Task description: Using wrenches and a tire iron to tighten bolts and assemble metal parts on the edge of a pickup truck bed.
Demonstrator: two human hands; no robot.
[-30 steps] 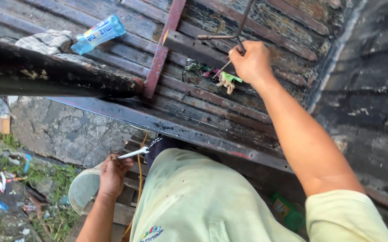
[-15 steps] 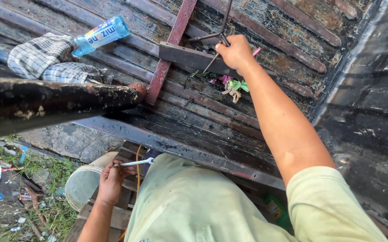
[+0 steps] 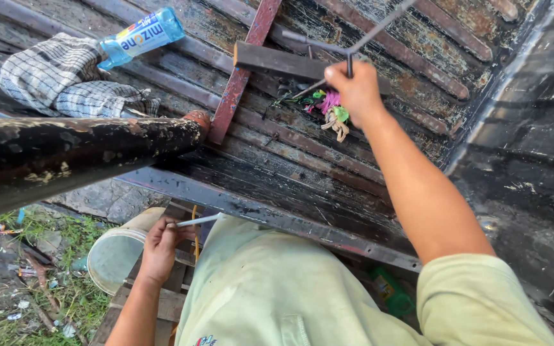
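- A dark grey metal rod is gripped by the right hand.
- Just below that hand, a tangle of pink, green and tan scraps is seen.
- A rust-red bar is laid to the left of the right hand, over black, rust-streaked ribbed metal.
- Further left, a blue plastic bottle and a grey-and-white checked cloth are found.
- A thin white stick is held in the left hand, beside a pale cream bucket.
- A pale green shirt is worn.
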